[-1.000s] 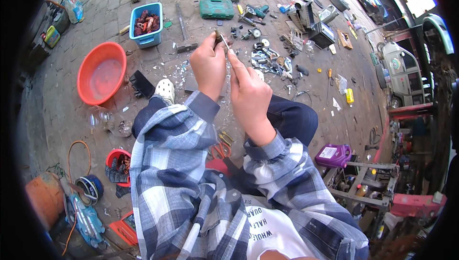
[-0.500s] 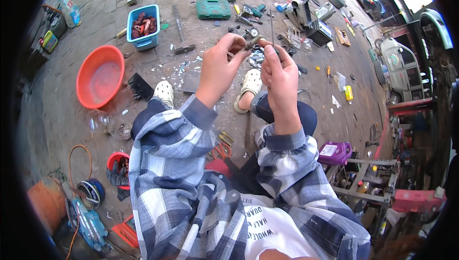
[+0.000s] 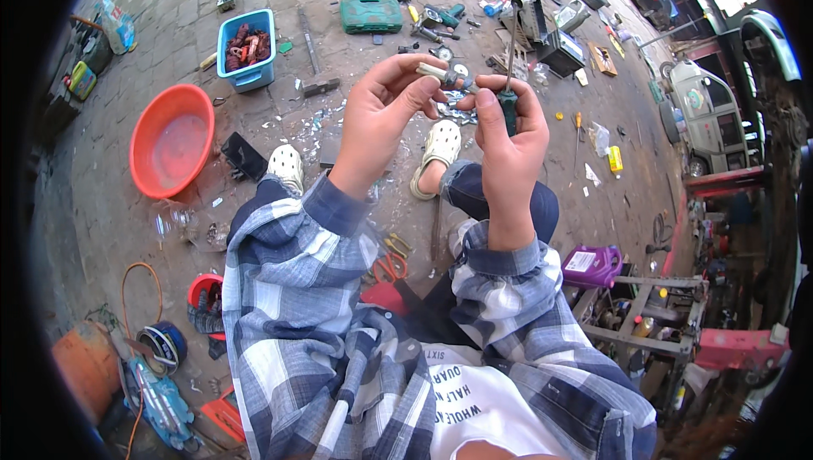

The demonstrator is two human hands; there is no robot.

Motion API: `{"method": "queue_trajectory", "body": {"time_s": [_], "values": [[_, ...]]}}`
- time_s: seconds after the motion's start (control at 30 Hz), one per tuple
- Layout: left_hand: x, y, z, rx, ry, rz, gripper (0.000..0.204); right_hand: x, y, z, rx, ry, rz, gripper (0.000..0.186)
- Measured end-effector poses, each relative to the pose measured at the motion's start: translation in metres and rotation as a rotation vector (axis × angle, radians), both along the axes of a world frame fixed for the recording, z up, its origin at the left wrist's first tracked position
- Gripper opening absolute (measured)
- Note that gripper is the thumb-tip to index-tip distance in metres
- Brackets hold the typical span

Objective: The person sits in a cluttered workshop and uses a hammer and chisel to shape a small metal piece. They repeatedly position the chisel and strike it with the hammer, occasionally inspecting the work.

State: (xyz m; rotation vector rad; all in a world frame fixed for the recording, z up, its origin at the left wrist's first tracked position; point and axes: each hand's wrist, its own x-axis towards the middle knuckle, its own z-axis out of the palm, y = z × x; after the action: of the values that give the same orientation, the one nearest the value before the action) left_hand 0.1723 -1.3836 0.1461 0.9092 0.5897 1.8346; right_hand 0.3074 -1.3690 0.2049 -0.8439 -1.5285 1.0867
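Note:
Between the thumb and fingers of my left hand (image 3: 381, 117) is a small shaft-like metal part (image 3: 434, 71) with a pale end; its exact kind I cannot make out. My right hand (image 3: 508, 147) is closed around a screwdriver (image 3: 508, 110) with a dark green handle, its thin shaft pointing up and away. The right fingertips meet the other end of the metal part. Both hands are raised above the ground, over my shoes (image 3: 440, 151). Beyond them lie small metal pieces and scattered scraps.
An orange basin (image 3: 174, 140) and a blue tub (image 3: 247, 77) of reddish parts stand left. A hammer (image 3: 318, 86) and green tool case (image 3: 371, 16) lie ahead. Right are a purple jug (image 3: 593, 266) and metal frame (image 3: 639, 341). Red-handled pliers (image 3: 389, 267) lie between my legs.
The metal part has turned in my left fingers, its pale end now pointing up and left. My right hand has shifted right and turned, bringing the screwdriver's green handle into view.

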Motion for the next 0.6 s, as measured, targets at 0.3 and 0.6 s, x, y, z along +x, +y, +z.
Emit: {"method": "queue_trajectory", "body": {"time_s": [0.3, 0.6], "values": [[0.018, -0.003, -0.007, -0.046, -0.149, -0.273, 0.032, -0.006, -0.009, -0.007, 0.042, -0.008, -0.059, 0.015], [0.019, 0.006, -0.044, -0.373, -0.252, 0.033, 0.024, -0.001, -0.003, -0.066, 0.034, -0.259, 0.008, 0.027]]}}
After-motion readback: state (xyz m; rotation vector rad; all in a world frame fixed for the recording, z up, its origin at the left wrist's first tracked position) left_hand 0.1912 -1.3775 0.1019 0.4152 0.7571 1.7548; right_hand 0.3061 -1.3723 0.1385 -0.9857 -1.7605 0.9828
